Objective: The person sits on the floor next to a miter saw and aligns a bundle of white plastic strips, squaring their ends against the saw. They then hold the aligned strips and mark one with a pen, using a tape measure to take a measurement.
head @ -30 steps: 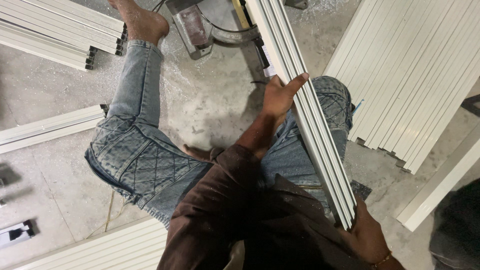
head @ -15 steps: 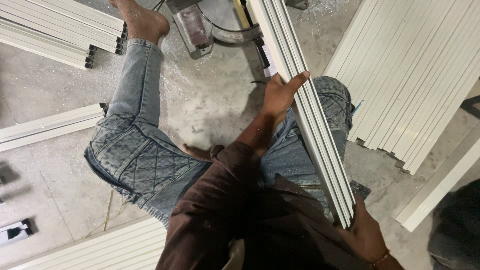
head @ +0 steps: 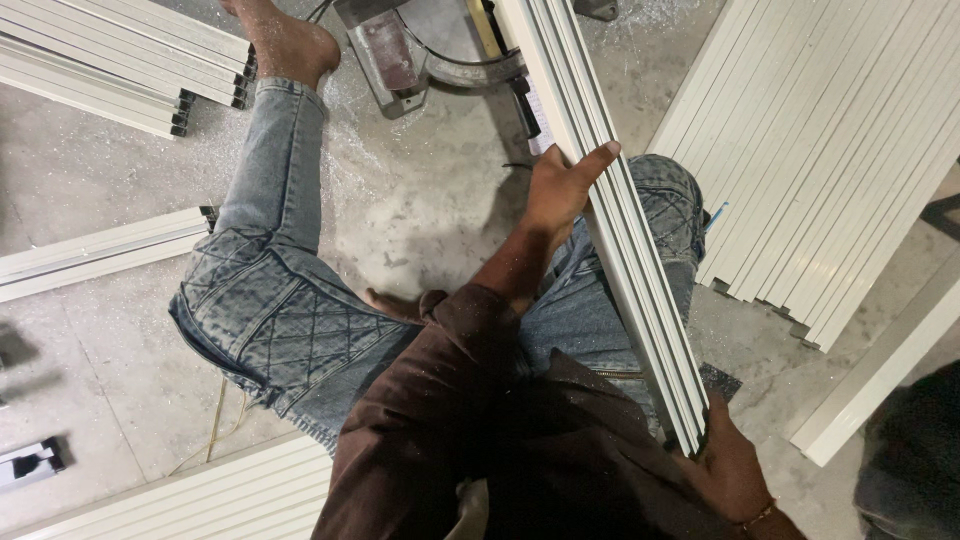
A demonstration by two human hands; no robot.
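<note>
I sit on a concrete floor in jeans, one bare foot stretched out. A long white metal profile runs from the cutting machine at the top down across my right thigh. My left hand presses on the profile's left side at mid-length, thumb laid along its top edge. My right hand grips the profile's near end at the lower right.
Stacks of white profiles lie at the top left, the left, the bottom left and the right. A single white bar lies at the lower right. Metal shavings dust the floor near the machine.
</note>
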